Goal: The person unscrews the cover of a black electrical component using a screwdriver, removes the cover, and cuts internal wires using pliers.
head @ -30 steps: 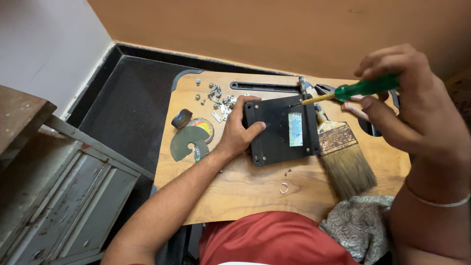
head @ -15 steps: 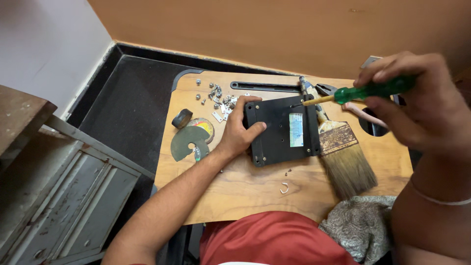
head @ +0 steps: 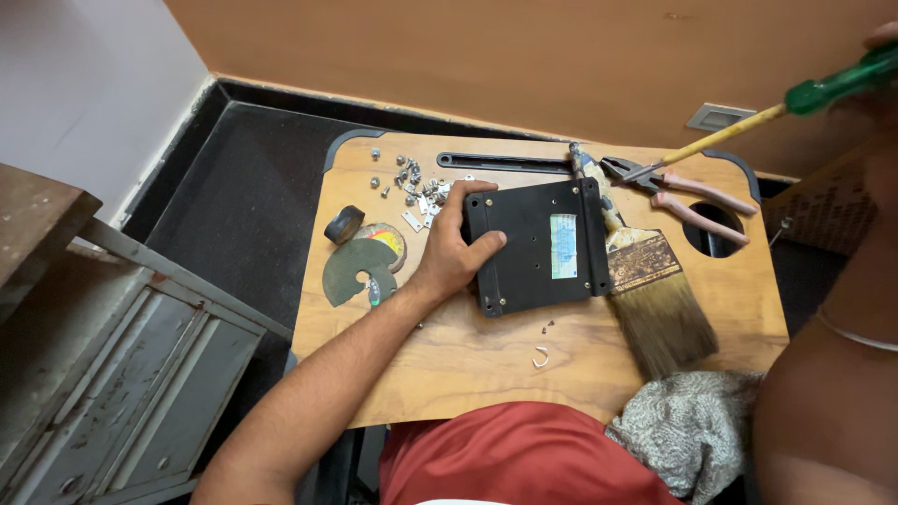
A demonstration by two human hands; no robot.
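While the black metal plate (head: 543, 245) lies flat near the middle of the wooden lap table (head: 468, 374), the person's left hand (head: 456, 248) clasps its left edge, thumb on top and fingers curled over the far corner. A pale sticker sits on the plate's right half. Up at the far right, the right hand (head: 879, 56) is mostly out of view; it holds a green-handled screwdriver (head: 748, 117), though its grip cannot be made out. Just right of the plate lies a paintbrush (head: 650, 290), with pink-handled pliers (head: 683, 192) beyond. Loose screws (head: 412, 182) are scattered far left, near a tape roll (head: 343, 224) and a grey cut disc (head: 355, 271). A grey cloth (head: 683, 430) sits at the near right.
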